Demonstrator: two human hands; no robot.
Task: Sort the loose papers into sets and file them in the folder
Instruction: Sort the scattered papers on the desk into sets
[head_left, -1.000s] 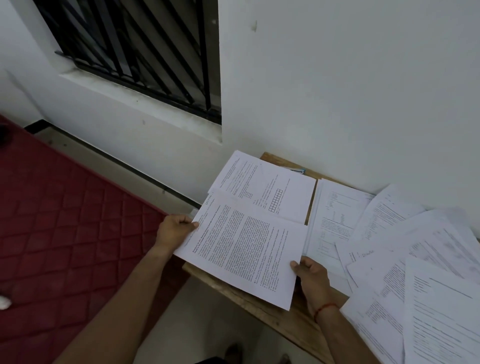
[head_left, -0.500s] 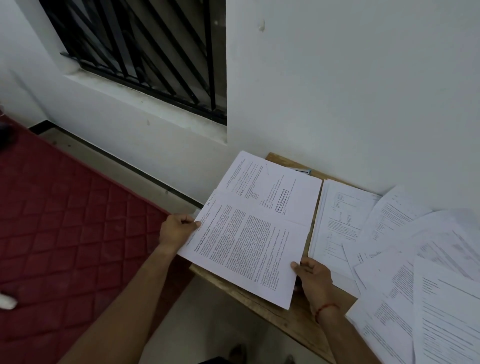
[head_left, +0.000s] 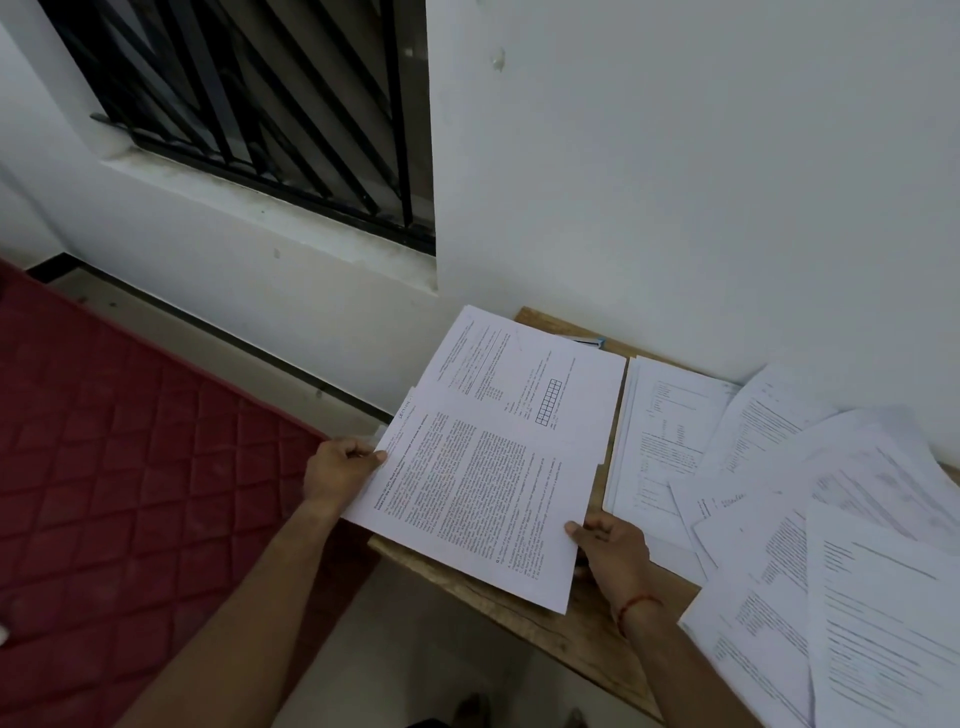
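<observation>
Below a white wall, a white printed sheet overhangs the left end of the narrow wooden table, pinched at opposite edges by the left hand and right hand, thumbs on top; thin, floppy and easily creased, it probably needs such a two-edge hold.

Two bare hands: left hand, right hand. One pale wooden table, one red quilted mattress, one black-barred window. One dense-text white page, one grid-printed white page, one squared white paper stack. The fanned loose white sheets overlap beyond counting.

Wooden table bears scattered printed papers.
</observation>
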